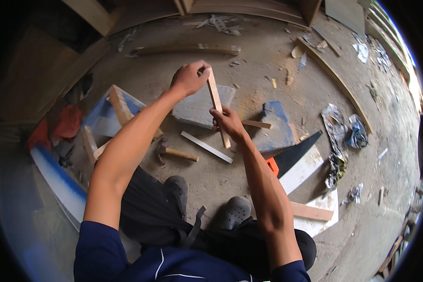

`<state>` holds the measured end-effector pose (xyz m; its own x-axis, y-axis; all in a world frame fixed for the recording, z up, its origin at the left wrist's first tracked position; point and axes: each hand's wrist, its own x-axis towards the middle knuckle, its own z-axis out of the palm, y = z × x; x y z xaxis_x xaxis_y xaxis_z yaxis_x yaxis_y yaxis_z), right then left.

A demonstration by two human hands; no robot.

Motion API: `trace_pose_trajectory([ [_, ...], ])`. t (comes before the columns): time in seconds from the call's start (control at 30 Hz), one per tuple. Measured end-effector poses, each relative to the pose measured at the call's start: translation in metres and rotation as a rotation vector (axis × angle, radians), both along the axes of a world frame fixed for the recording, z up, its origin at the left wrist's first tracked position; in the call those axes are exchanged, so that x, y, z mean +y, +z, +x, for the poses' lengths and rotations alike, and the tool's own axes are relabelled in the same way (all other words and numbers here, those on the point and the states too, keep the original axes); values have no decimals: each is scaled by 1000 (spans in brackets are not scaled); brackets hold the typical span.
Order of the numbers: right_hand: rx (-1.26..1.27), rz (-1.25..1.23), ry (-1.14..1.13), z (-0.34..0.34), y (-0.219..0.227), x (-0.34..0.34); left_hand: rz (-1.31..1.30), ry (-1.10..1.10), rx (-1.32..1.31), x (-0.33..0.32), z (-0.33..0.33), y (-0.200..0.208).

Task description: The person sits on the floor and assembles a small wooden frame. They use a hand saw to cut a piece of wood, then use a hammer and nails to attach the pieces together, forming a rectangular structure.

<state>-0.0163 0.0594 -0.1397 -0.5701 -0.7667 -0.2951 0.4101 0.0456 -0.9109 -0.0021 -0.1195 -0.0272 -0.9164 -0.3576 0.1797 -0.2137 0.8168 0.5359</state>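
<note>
A slim, pale wooden strip point(214, 91) is held up in front of me, slanting from upper left to lower right. My left hand point(190, 79) is closed, its fingertips pinching the strip's far end. Lower down, my right hand point(229, 124) has its fingers wrapped round the same strip. Under the strip lies a grey concrete block point(192, 112). On the floor nearer to me are a white strip point(207, 147) and a hammer point(180, 154) with a wooden handle. Close to my right forearm is a handsaw point(300, 154) with a dark blade and orange handle.
A blue-stained block point(276, 123) stands right of the concrete one. White board pieces point(301, 173) lie under the saw. At left is a blue-and-white container point(61, 181) near wooden offcuts point(120, 105). Long timbers point(188, 49) and crumpled foil point(334, 123) litter the floor.
</note>
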Motion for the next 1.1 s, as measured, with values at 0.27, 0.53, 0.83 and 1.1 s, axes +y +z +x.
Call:
trace_pose_trajectory([
  [0.27,601,336,229,57,-85,-11,2,438,8,6,138,-72],
  [0.53,781,609,356,86,-98,11,55,577,-414,11,232,-118],
  [0.83,1013,574,403,96,-110,0,90,771,-770,-35,343,-162],
  [1.1,1305,383,466,146,-81,-78,494,1139,-346,-75,393,-226],
])
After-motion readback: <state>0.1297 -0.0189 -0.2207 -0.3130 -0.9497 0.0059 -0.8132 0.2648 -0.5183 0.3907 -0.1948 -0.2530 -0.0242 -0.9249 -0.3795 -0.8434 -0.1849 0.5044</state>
